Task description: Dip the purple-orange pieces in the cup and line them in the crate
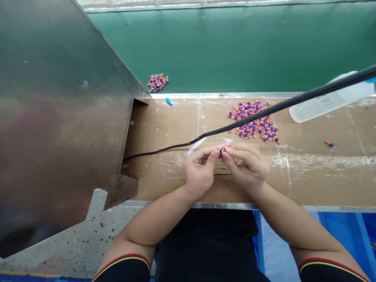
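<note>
Cardboard-covered desk, with small purple, pink and orange pieces in both hands and in piles

Far left: a large grey sheet-metal housing (64, 117), standing over the left end of the brown cardboard-covered desk (164, 184). A thick black cable (173, 147) runs from its opening, rising rightward across the view.

Beyond the desk's far edge, toward its left end: one small pile of purple, pink and orange pieces (158, 83), on a smooth green surface (235, 47).

Just inside the far edge: one bright blue tapered piece (168, 102).

Mid-desk: one narrow white strip (196, 146), just beyond the left hand (199, 166).

Above the near half: one small purple-and-pink piece (222, 149), pinched between the fingertips of the left hand and the right hand (248, 164), largely covered by them.

Right of centre, toward the far edge: one larger spread pile of like pieces (258, 127), partly behind the cable.

Farther right, at the far edge: one translucent white labelled bottle (320, 107), lying down.

Toward the right end: one single orange-and-purple piece (329, 144), apart.
</note>
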Available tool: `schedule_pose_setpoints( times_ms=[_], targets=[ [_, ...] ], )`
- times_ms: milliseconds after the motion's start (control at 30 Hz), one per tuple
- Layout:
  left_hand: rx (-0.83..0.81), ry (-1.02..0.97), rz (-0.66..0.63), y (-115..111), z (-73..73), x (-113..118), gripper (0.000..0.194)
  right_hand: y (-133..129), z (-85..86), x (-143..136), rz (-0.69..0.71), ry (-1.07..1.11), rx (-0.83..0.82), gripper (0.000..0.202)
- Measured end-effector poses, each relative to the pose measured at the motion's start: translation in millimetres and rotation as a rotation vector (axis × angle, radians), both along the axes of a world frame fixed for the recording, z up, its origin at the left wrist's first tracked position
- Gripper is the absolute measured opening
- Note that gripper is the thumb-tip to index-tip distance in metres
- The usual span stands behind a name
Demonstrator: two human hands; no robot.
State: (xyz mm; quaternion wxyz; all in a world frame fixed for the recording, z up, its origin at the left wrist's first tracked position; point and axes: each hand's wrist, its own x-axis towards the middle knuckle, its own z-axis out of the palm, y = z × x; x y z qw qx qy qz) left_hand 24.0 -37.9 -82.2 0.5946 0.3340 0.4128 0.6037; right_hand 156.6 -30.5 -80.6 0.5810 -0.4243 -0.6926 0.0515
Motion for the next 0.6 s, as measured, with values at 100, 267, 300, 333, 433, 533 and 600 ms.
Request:
schedule_pose_setpoints(
  times_ms=[100, 267, 300, 333, 433, 533, 600],
  targets=[
    [0.043, 0.057, 0.02, -1, 4.1, 0, 0.029, -1, 0.5, 0, 0.019, 0.008, 0.006, 0.024],
    [0.096, 0.128, 0.031, -5, 8.7, 1, 0.023, -3, 1.8, -2, 0.036, 0.04, 0.015, 0.028],
    [0.099, 0.125, 0.034, -6, 8.0, 1, 0.023, -3, 2.2, -2, 0.041, 0.046, 0.022, 0.028],
    [0.103, 0.113, 0.036, -7, 6.8, 2, 0.024, -3, 2.6, -2, 0.044, 0.049, 0.03, 0.028],
    [0.119, 0.067, 0.033, -8, 1.1, 3, 0.023, -3, 3.1, -3, 0.032, 0.044, 0.042, 0.026],
    [0.192, 0.09, 0.037, -7, -4.9, 3, 0.022, -3, 2.8, -4, 0.024, 0.042, 0.052, 0.023],
    [0.255, 0.121, 0.044, -6, -8.2, 3, 0.019, -3, 2.6, -5, 0.031, 0.049, 0.064, 0.023]
  ],
)
